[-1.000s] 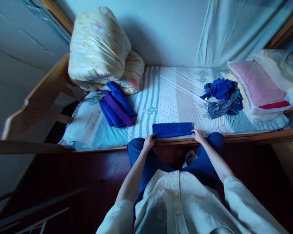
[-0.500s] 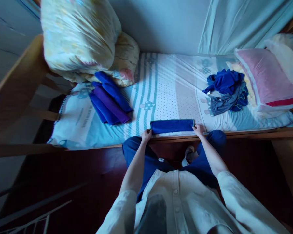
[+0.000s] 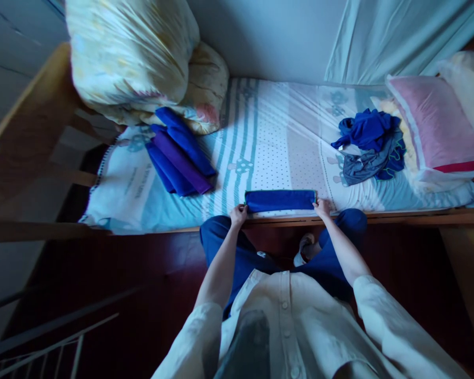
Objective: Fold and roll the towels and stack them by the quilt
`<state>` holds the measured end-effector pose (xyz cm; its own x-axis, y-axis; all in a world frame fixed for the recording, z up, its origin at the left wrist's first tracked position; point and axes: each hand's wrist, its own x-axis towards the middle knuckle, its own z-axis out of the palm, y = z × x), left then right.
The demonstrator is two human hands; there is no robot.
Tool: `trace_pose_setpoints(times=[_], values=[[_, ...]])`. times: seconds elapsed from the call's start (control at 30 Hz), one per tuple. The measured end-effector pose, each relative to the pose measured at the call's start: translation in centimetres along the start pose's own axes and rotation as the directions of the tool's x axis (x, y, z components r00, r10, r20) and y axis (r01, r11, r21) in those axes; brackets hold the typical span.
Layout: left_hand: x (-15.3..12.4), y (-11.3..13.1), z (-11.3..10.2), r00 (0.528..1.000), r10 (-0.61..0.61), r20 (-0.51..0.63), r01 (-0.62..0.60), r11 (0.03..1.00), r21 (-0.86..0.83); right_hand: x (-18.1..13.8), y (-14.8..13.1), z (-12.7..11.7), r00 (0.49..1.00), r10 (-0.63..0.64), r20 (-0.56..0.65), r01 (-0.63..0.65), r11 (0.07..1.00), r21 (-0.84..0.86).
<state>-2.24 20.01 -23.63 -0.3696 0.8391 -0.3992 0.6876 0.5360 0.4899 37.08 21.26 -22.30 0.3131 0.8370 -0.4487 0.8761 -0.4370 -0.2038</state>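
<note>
A folded blue cloth [image 3: 279, 200] lies as a narrow strip along the near edge of the bed's patterned sheet [image 3: 276, 147]. My left hand [image 3: 238, 215] pinches its left end and my right hand [image 3: 323, 208] pinches its right end, fingers closed on the fabric. To the left lies a stack of folded blue and purple cloths [image 3: 180, 156]. At the right sits a loose heap of blue and grey clothes [image 3: 369, 143].
A rolled floral quilt [image 3: 142, 58] fills the bed's left end by the wooden footboard [image 3: 27, 121]. A pink pillow [image 3: 438, 126] lies at the right. A wooden side rail [image 3: 398, 217] runs along the bed's front; the floor is dark red.
The blue cloth strip has become narrower between my hands. The view has tilted slightly, and both hands stay at the cloth's ends.
</note>
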Motion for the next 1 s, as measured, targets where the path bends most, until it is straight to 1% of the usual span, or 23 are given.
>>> trace_pose_setpoints(times=[0.1, 0.27, 0.3, 0.37, 0.4, 0.43, 0.47, 0.5, 0.57, 0.63, 0.67, 0.7, 0.77, 0.9, 1.0], values=[[-0.4, 0.1, -0.5, 1.0, 0.016, -0.006, -0.016, 1.0, -0.025, -0.8, 0.2, -0.6, 0.999, -0.041, -0.013, 0.041, 0.999, -0.012], [-1.3, 0.3, -0.7, 0.997, 0.052, -0.051, -0.055, 0.996, -0.068, -1.7, 0.3, -1.5, 0.999, -0.027, 0.041, 0.028, 0.999, -0.029], [-1.5, 0.2, -0.7, 0.995, 0.068, -0.074, -0.074, 0.995, -0.072, -1.9, 0.2, -1.6, 0.999, -0.035, 0.022, 0.036, 0.999, -0.038], [-1.9, 0.1, -0.7, 0.978, 0.142, -0.152, -0.151, 0.987, -0.052, -2.4, 0.0, -1.6, 0.993, -0.091, -0.08, 0.087, 0.995, -0.055], [-2.1, 0.0, -0.6, 0.959, 0.2, -0.199, -0.209, 0.978, -0.026, -2.7, -0.2, -1.5, 0.979, -0.143, -0.147, 0.135, 0.989, -0.065], [-2.3, -0.1, -0.6, 0.933, 0.271, -0.236, -0.276, 0.961, 0.009, -3.1, -0.4, -1.4, 0.956, -0.211, -0.206, 0.199, 0.977, -0.078], [-2.5, -0.2, -0.5, 0.903, 0.349, -0.249, -0.348, 0.936, 0.05, -3.4, -0.6, -1.2, 0.925, -0.29, -0.246, 0.274, 0.957, -0.095], [-2.6, -0.2, -0.4, 0.873, 0.43, -0.231, -0.421, 0.903, 0.088, -3.7, -0.8, -0.9, 0.891, -0.374, -0.259, 0.355, 0.928, -0.116], [-2.8, -0.3, 0.0, 0.814, 0.567, -0.126, -0.55, 0.822, 0.145, -4.3, -1.2, -0.3, 0.821, -0.528, -0.219, 0.503, 0.849, -0.161], [-2.8, -0.2, 0.7, 0.77, 0.638, -0.007, -0.626, 0.758, 0.186, -4.7, -1.6, 0.3, 0.766, -0.624, -0.153, 0.591, 0.778, -0.212], [-2.8, -0.2, 1.1, 0.763, 0.646, 0.034, -0.637, 0.742, 0.209, -4.8, -1.7, 0.6, 0.754, -0.645, -0.123, 0.609, 0.757, -0.238], [-2.8, -0.2, 1.6, 0.764, 0.642, 0.064, -0.636, 0.735, 0.235, -4.9, -1.9, 0.9, 0.752, -0.652, -0.096, 0.612, 0.746, -0.263], [-2.5, -0.1, 2.4, 0.777, 0.621, 0.105, -0.621, 0.729, 0.287, -4.8, -2.2, 1.6, 0.765, -0.641, -0.061, 0.597, 0.741, -0.306], [-1.5, 0.3, 3.6, 0.778, 0.606, 0.165, -0.621, 0.702, 0.349, -4.0, -3.0, 2.7, 0.79, -0.611, -0.047, 0.558, 0.748, -0.36], [-0.7, 0.8, 3.9, 0.786, 0.592, 0.178, -0.612, 0.705, 0.358, -3.3, -3.9, 3.1, 0.828, -0.56, -0.026, 0.509, 0.77, -0.386]])
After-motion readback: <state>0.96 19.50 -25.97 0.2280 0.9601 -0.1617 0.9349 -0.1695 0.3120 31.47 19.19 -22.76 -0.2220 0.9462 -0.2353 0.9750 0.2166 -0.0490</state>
